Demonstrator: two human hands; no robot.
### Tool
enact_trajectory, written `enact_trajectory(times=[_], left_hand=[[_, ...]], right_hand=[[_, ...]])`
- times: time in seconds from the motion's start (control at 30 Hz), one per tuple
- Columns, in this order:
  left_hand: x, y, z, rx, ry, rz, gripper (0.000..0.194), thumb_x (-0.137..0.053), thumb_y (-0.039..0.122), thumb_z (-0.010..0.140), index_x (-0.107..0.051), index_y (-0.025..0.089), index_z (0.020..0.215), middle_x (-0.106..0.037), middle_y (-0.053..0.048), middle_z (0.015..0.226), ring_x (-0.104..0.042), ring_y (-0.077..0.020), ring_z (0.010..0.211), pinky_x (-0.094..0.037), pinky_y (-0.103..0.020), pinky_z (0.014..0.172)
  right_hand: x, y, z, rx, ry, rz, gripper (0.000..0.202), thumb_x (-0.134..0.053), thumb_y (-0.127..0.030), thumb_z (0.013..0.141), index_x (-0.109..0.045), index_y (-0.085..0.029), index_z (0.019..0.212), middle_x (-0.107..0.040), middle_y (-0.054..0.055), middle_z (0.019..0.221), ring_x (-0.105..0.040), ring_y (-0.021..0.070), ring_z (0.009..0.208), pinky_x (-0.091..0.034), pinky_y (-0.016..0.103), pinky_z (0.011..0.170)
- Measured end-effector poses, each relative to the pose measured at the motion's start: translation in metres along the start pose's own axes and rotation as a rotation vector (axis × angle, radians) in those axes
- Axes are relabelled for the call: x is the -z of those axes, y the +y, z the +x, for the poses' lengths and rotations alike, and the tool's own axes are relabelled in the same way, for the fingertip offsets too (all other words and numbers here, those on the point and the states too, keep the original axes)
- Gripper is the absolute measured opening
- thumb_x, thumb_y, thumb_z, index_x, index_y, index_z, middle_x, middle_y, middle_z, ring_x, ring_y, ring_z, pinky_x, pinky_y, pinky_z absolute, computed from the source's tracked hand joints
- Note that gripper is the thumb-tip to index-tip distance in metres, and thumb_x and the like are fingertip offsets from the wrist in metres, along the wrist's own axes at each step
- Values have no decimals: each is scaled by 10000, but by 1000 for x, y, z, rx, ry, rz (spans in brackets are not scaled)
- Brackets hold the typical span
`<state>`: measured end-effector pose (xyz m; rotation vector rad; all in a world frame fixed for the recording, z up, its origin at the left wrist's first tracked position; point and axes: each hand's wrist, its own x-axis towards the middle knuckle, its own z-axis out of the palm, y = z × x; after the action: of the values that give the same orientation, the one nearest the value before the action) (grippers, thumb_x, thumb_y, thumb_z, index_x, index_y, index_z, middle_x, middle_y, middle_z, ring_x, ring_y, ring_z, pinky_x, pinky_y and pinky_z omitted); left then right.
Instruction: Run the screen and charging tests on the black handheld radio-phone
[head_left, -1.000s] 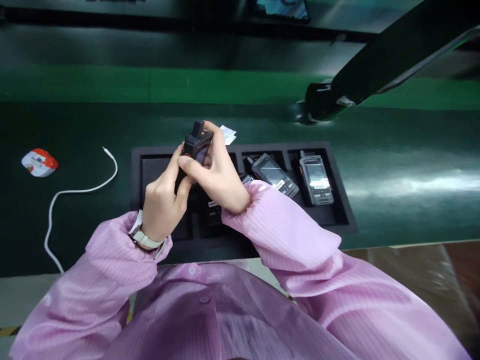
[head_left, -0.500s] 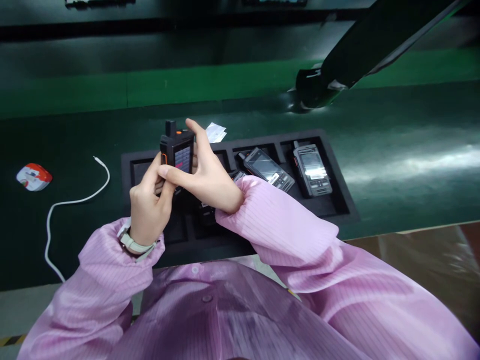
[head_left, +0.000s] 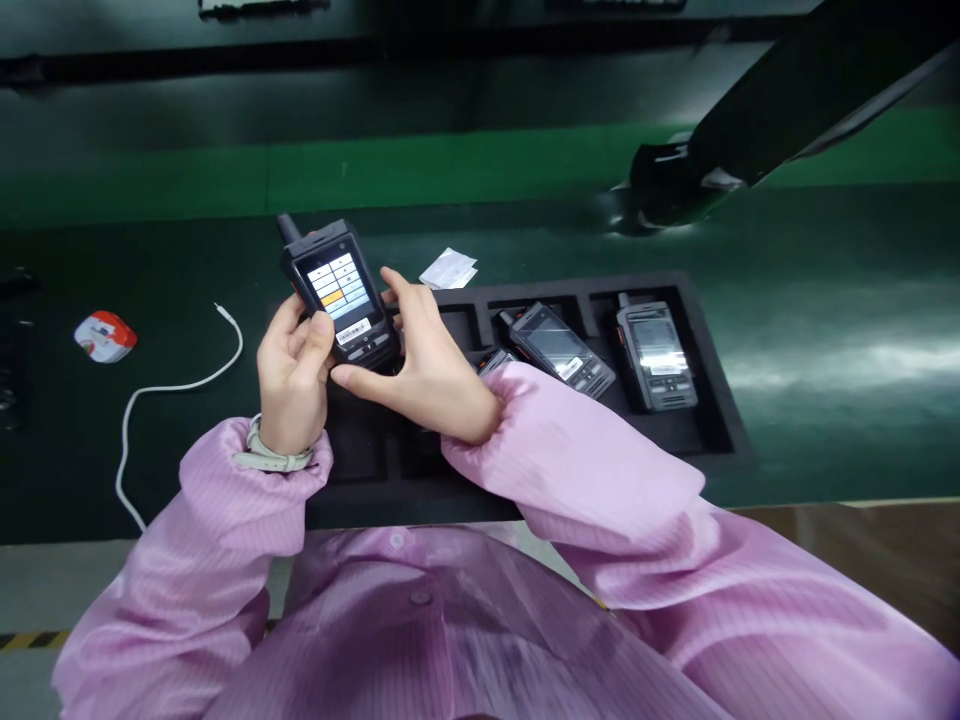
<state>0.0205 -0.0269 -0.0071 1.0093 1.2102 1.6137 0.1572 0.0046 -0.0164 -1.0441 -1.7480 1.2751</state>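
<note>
A black walkie-talkie [head_left: 363, 335] with a stubby antenna is held up over the left end of a black compartment tray [head_left: 709, 370]. Its lit screen faces me, showing a grid of white boxes with one orange, and a barcode label sits below. My left hand [head_left: 292, 375] grips its left side, thumb on the front edge. My right hand [head_left: 427, 365] cups the lower right corner, thumb near the bottom edge and index finger raised off it. To the right, the tray holds a tilted walkie-talkie [head_left: 559, 345] and another one [head_left: 658, 355]; a further one is partly hidden by my right sleeve.
Folded white paper [head_left: 448, 268] lies behind the tray. On the left are a white cable [head_left: 176, 387] and a red-and-white item [head_left: 105, 336]. A dark slanted post [head_left: 720, 150] stands at the back right of the green bench.
The walkie-talkie has turned so its screen faces me, and the screen now shows a grid of boxes. My right thumb has dropped to its lower edge. The view has shifted slightly.
</note>
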Motion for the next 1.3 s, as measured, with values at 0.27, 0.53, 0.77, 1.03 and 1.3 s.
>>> enact_trajectory(times=[0.27, 0.53, 0.77, 1.03, 1.3], left_hand=[[0, 2, 2, -45, -8, -126, 328, -775, 443, 863, -720, 195, 1071, -795, -70, 1072, -624, -298, 1347, -491, -415, 1182], [-1, 4, 0, -37, -69, -175, 359, -792, 459, 842, -729, 209, 1092, -783, -61, 1185, -608, -302, 1367, -475, -429, 1200], [3, 2, 0, 49, -70, -179, 356, -765, 442, 872, -709, 202, 1129, -763, -71, 1256, -584, -300, 1395, -484, -428, 1190], [8, -4, 1, -14, -134, -155, 424, -748, 460, 884, -667, 225, 1228, -744, -80, 1283, -645, -287, 1319, -527, -412, 1129], [26, -18, -1, -144, -209, -72, 420, -693, 454, 925, -691, 233, 1282, -768, -95, 1203, -749, -232, 1075, -605, -330, 940]], right_hand=[[1, -2, 2, -18, -26, 318, 512, -605, -519, 939, -541, -218, 1348, -647, 80, 1232, -606, 235, 1191, -507, 420, 1091], [24, -6, 13, -142, -124, 667, 437, -754, -615, 827, -657, -207, 950, -695, -12, 872, -674, 141, 833, -545, 226, 684], [24, 1, 16, -179, -236, 741, 428, -804, -568, 804, -706, -188, 975, -761, 14, 895, -724, 169, 825, -605, 293, 785], [15, 12, 12, 139, -27, 399, 471, -616, -627, 945, -707, -215, 1155, -762, 48, 1186, -701, 225, 1151, -551, 384, 1057], [12, 11, -2, 459, 150, 79, 334, -497, -400, 1060, -661, -218, 1287, -749, 82, 1239, -713, 210, 1154, -571, 332, 994]])
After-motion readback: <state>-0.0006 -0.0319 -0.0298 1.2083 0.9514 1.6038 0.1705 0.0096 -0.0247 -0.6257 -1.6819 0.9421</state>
